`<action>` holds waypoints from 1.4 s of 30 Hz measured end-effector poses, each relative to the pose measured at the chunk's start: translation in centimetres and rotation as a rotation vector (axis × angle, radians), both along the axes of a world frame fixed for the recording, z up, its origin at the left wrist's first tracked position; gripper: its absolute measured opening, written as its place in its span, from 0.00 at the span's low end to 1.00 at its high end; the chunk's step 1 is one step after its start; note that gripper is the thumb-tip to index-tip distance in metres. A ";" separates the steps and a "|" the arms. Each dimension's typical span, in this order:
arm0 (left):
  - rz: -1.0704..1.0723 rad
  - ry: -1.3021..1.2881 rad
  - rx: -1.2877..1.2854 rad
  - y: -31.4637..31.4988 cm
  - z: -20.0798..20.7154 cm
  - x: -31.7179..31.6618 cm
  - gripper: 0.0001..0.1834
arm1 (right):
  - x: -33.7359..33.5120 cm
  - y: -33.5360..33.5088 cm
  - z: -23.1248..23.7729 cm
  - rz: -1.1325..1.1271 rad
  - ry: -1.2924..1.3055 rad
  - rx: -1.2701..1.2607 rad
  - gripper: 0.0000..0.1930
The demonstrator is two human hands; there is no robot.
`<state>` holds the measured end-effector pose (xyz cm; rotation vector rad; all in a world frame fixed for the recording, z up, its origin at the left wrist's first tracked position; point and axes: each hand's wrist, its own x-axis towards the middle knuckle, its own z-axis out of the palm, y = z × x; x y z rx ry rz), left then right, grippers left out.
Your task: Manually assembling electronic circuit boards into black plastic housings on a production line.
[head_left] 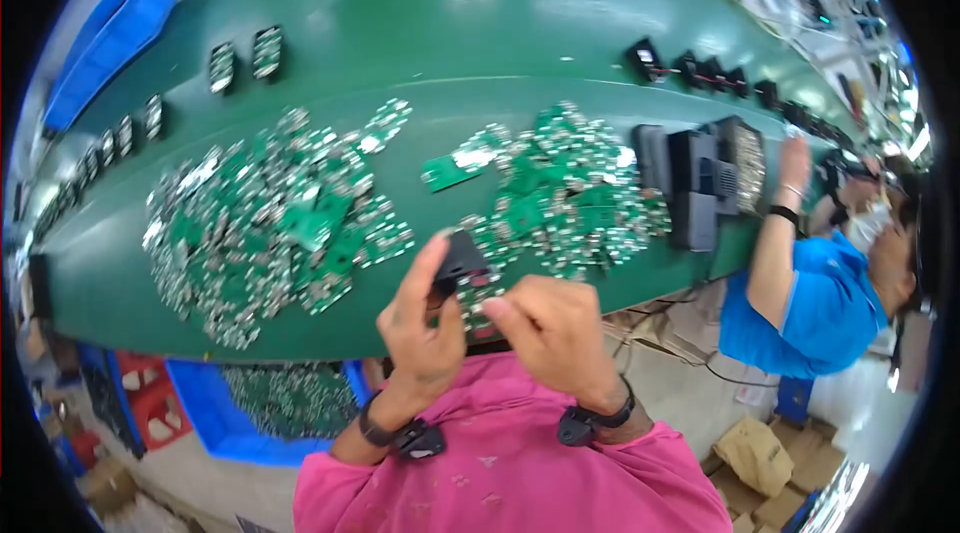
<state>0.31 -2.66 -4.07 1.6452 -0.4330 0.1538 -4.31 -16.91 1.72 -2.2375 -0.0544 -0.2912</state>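
Held up over the front edge of the bench is a small black plastic housing, gripped between the thumb and fingers of my left hand. My right hand is just right of it, fingers curled and thumb pressed in; what it holds, if anything, is hidden. Beyond my hands lies a heap of green circuit boards with silvery parts. A second, wider heap of circuit boards spreads to the left.
Black device cases stand at the right of the green bench. Small boards line its far left; black housings line its far right. A blue bin of boards sits below the front edge. A co-worker in blue reaches in from the right.
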 end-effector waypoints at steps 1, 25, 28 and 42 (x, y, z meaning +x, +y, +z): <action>-0.024 -0.025 0.000 0.2 -0.5 0.1 0.27 | 0.1 0.4 0.0 -0.056 -0.021 0.048 0.11; -0.217 0.648 -0.217 1.8 1.5 0.6 0.17 | 1.6 2.2 -3.0 -0.028 0.177 0.332 0.23; -0.162 0.484 -0.151 1.7 1.6 0.3 0.16 | 1.4 2.5 -3.4 -0.017 0.100 0.357 0.22; -0.136 0.421 0.042 2.1 4.8 17.2 0.16 | 1.3 2.2 -4.4 -0.121 0.147 0.397 0.21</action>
